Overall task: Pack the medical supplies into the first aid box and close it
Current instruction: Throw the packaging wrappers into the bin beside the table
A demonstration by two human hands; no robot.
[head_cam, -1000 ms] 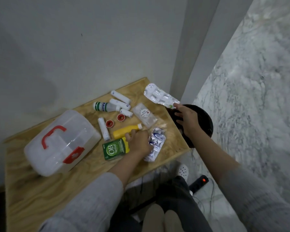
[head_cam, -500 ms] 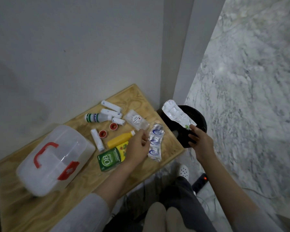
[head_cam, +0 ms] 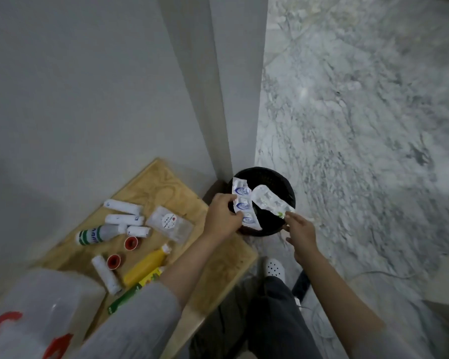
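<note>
- Desk (head_cam: 151,182) of pale plywood sits against the wall, as I see it.
- First aid box (head_cam: 34,314), lid shut, lies at its near left corner.
- Black bin (head_cam: 285,182) stands on the floor off the desk's right end.
- My left hand (head_cam: 222,216) pinches a blue-printed packet strip (head_cam: 241,203) over the bin.
- My right hand (head_cam: 300,229) pinches a clear wrapper (head_cam: 268,200) beside it.
- Bandage rolls (head_cam: 123,207), a yellow bottle (head_cam: 145,265) and red-capped tape rolls (head_cam: 131,243) stay on the desk.
</note>
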